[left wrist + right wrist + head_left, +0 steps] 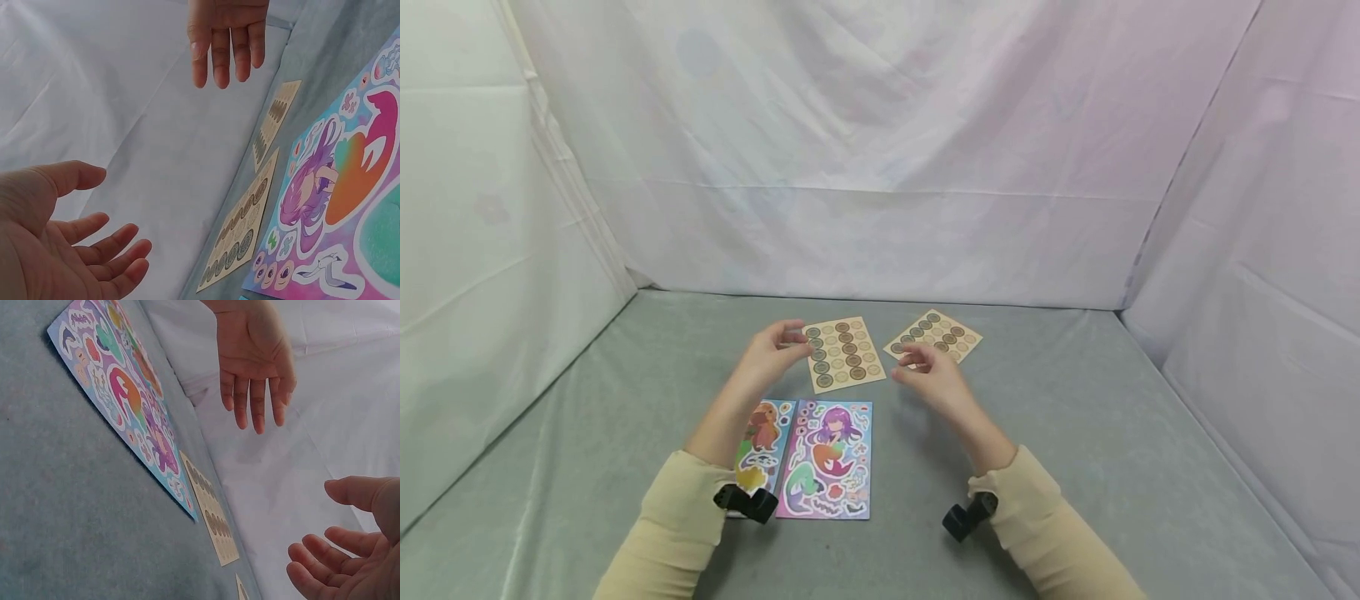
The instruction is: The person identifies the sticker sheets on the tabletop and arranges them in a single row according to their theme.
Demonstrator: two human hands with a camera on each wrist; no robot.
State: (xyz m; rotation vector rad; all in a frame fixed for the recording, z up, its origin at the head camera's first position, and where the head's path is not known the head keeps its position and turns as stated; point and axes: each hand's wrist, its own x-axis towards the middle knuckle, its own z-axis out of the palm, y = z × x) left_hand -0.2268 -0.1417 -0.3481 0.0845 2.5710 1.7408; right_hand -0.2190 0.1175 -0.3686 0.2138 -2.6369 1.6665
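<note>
My left hand hovers by the left edge of a tan sheet of round stickers, its fingers relaxed around nothing. Above the near corner of a second tan sticker sheet hangs my right hand, also holding nothing, fingers loosely bent. Both sheets carry rows of dark and pale circles. Nearer to me lies a colourful mermaid sticker sheet, with another mermaid sheet at its left, partly hidden under the left forearm. In the left wrist view the left hand has its thumb apart from the fingers.
A grey cloth-covered table spreads under everything. White fabric walls enclose the back and both sides. Each wrist wears a small black camera, one on the left and one on the right.
</note>
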